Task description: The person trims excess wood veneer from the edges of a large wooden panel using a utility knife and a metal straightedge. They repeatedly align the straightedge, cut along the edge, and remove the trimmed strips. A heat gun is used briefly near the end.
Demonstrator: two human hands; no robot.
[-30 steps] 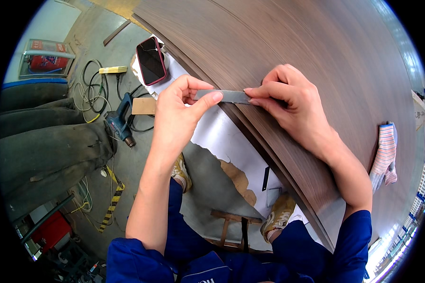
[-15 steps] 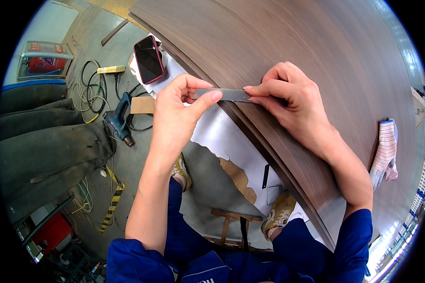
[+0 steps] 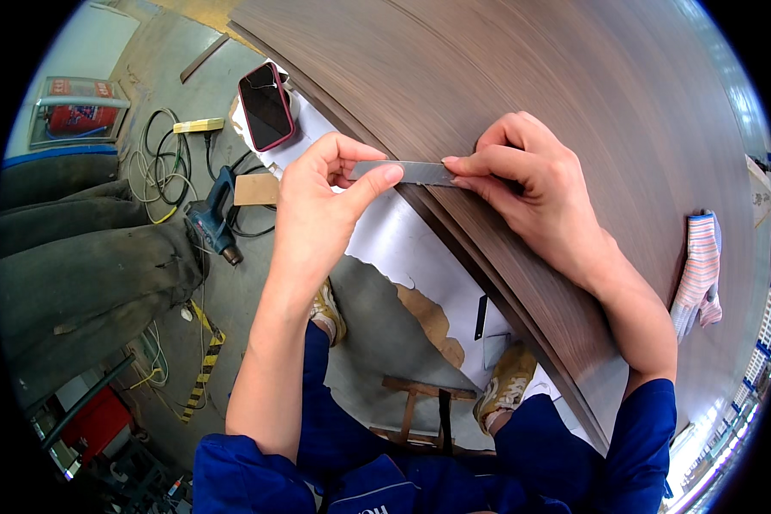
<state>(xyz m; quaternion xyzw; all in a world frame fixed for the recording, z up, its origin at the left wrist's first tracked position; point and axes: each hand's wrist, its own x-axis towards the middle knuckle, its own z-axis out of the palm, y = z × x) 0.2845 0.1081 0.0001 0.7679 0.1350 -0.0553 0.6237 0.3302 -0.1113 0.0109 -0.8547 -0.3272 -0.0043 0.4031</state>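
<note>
Thin grey strip (image 3: 423, 174) over the left edge of the brown panel (image 3: 591, 94); my left hand (image 3: 321, 188), just off the panel, pinches 1 end, my right hand (image 3: 535, 180), above the panel, pinches the other; to do it well I'd keep the 2 pinches light and level, fingertips off the strip's long edges, no bending

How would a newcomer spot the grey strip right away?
Find the big brown board at upper right. Near its left edge, the left grip and right grip pinch one thing between them. That is the strip: flat, narrow and grey, unlike the wider, dark-faced phone further left.
</note>
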